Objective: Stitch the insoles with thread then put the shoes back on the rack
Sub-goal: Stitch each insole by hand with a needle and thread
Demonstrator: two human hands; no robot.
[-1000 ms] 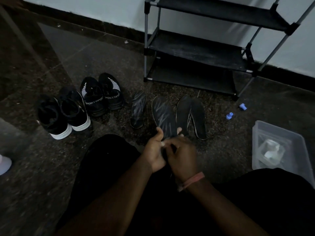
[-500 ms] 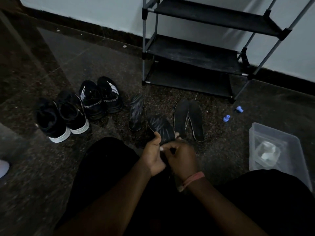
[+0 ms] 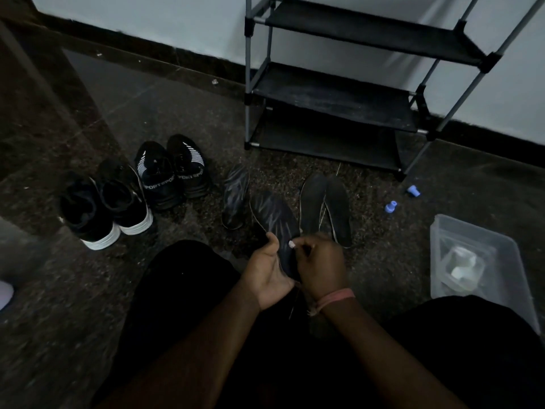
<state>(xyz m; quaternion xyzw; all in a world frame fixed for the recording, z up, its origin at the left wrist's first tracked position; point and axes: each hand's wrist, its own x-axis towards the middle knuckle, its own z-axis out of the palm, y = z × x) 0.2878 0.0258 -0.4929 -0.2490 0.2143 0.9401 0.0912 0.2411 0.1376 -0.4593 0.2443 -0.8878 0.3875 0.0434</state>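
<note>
The shoe rack (image 3: 339, 93), three black shelves with no shoes on them, stands against the wall and serves as the marker here. Left of it and nearer the person sit four shoes: a white-soled pair (image 3: 103, 208) and a striped pair (image 3: 172, 172). Below it and to the right lies a clear plastic box (image 3: 477, 258). There are four insoles: one patterned insole (image 3: 235, 196) and a plain pair (image 3: 326, 205) on the floor in front of the rack, and the held insole (image 3: 274, 219) nearest the person. Over the last second this insole dipped toward the lap and has tipped back up, which reads as stitching in progress, none finished. The left hand (image 3: 267, 273) grips its heel end; the right hand (image 3: 321, 264) pinches at its edge, needle and thread too dark to see. Two small blue caps (image 3: 401, 198) lie right of the rack's foot.
</note>
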